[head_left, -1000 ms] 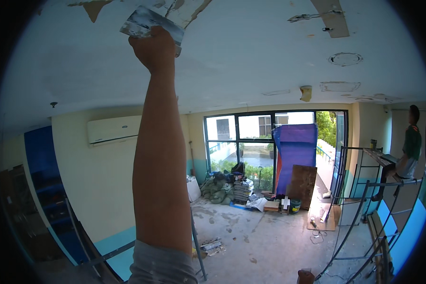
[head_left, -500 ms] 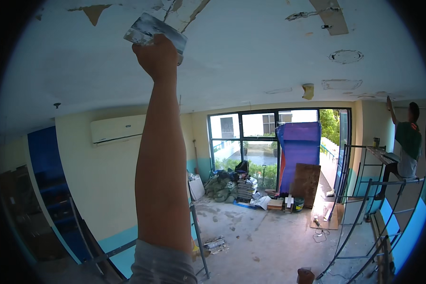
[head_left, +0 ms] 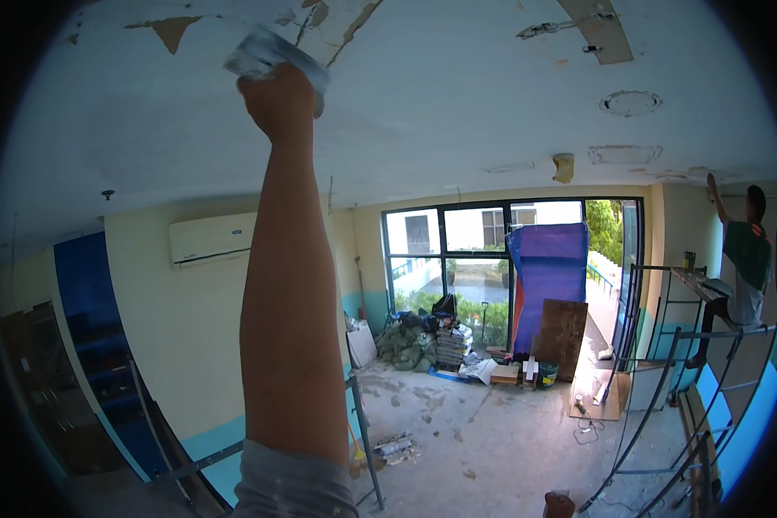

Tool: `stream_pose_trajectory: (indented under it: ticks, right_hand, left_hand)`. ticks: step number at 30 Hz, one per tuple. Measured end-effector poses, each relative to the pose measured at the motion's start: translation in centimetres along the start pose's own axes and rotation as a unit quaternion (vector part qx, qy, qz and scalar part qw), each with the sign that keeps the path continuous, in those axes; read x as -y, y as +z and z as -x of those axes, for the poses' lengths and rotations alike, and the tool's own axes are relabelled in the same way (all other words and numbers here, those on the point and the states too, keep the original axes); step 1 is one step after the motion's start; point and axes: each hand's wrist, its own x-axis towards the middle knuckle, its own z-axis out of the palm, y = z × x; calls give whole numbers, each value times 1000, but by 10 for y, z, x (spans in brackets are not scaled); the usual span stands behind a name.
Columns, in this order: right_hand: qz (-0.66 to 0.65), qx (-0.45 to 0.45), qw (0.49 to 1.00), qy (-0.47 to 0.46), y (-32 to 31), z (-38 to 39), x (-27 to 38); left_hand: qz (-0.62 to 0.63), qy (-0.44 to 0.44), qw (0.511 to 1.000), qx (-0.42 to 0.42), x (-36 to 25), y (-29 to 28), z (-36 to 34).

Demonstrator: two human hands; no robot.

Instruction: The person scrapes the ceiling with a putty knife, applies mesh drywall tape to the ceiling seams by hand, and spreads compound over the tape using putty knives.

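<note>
My left hand (head_left: 276, 97) is raised overhead, its fingers closed round a wide metal plastering trowel (head_left: 276, 56). The trowel's grey blade is smeared with pale plaster and blurred by motion. It is up at the white ceiling (head_left: 423, 104), beside a crack and patches of peeling paint (head_left: 354, 30). From here I cannot tell whether the whole blade touches the surface. The bare forearm rises from a grey sleeve at the lower edge. My right hand does not show.
A person in a dark green top (head_left: 745, 255) sits on scaffolding (head_left: 665, 337) at right, one hand raised to the ceiling. An air conditioner (head_left: 211, 240) hangs on the left wall. Filled sacks (head_left: 410, 341) and a brown board (head_left: 561, 337) stand by the windows. A ladder-like frame (head_left: 364, 440) rises beside my arm.
My left hand and the trowel have shifted slightly left along the ceiling, and the blade has tilted and blurred. The view has moved a little. The other person keeps nearly the same pose.
</note>
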Motion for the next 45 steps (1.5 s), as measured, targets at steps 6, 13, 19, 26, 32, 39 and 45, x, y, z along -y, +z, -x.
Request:
stream_pose_trajectory:
  ticks: [6, 13, 19, 26, 32, 39, 45]
  right_hand:
    - [-48, 70, 991, 107, 1, -10, 13]
    - [-24, 30, 999, -23, 19, -2, 7]
    - [-65, 50, 996, -18, 31, -15, 28]
    - [-51, 110, 991, -49, 60, -12, 29]
    - [-127, 145, 979, -60, 76, -23, 66]
    - [-191, 300, 925, 135, 82, -29, 101]
    - [-113, 220, 966, -74, 117, -15, 79]
  left_hand:
    - [-108, -14, 994, 26, 12, -16, 28]
    - [-255, 196, 947, 28, 12, -58, 4]
    - [-490, 482, 725, 31, -7, -90, -40]
    - [-549, 573, 598, 111, -49, -110, -69]
    - [-530, 633, 551, 126, -64, -110, -79]
    - [-553, 628, 524, 157, -74, -103, -77]
    - [-572, 630, 505, 146, -77, -97, -76]
